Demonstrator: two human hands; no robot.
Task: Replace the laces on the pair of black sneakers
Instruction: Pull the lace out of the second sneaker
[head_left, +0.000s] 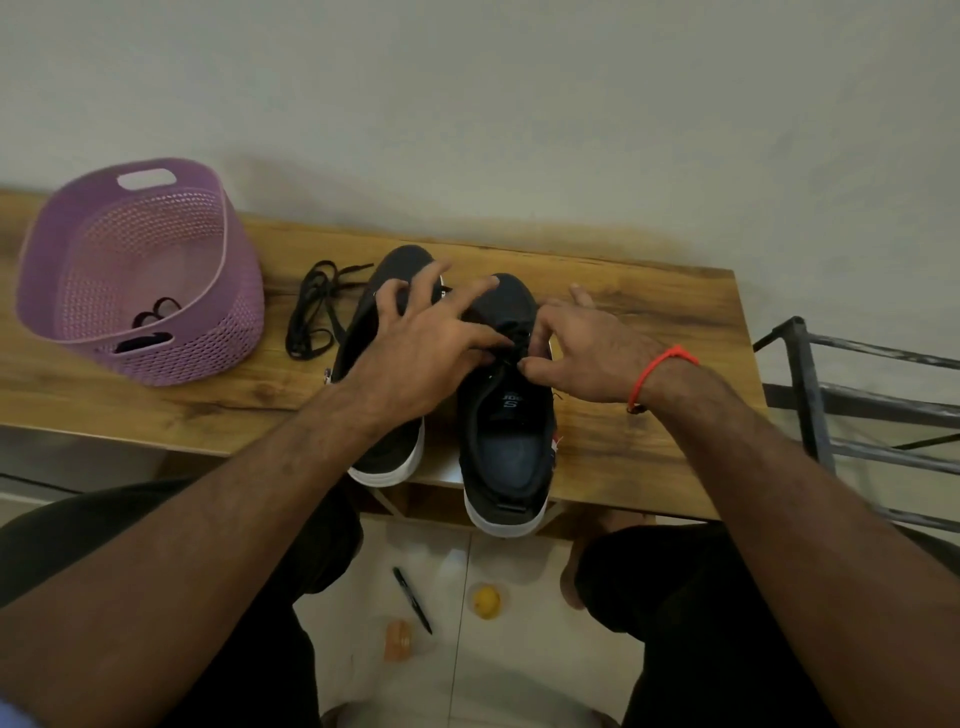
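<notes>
Presently, head view, sole view on record: wooden bench (649, 312) against a pale wall, bearing two black sneakers side by side at centre, toes far, heels near and overhanging the near edge. Right sneaker (506, 415): mouth open toward the wearer, lace (511, 343) still threaded at the eyelets, worked at by both hands, probably for removal. Left hand (421, 358): spread wide across the left sneaker (387, 452), likely to steady the pair, thumb and forefinger reaching over to the lace knot; pinch itself hidden, closure not determinable. Right hand (587, 353): red band at wrist, fingers half curled, tips pinched at the lace beside the tongue. Loose black lace (314, 312): in a heap just left of the left sneaker, set within easy reach, old or new not determinable. Purple basket (171, 249): far left on the bench, dark items at the bottom, possibly more laces. Below, on the tiled floor: pen (413, 600), yellow object (487, 601). Right of bench: metal rack (857, 405).
</notes>
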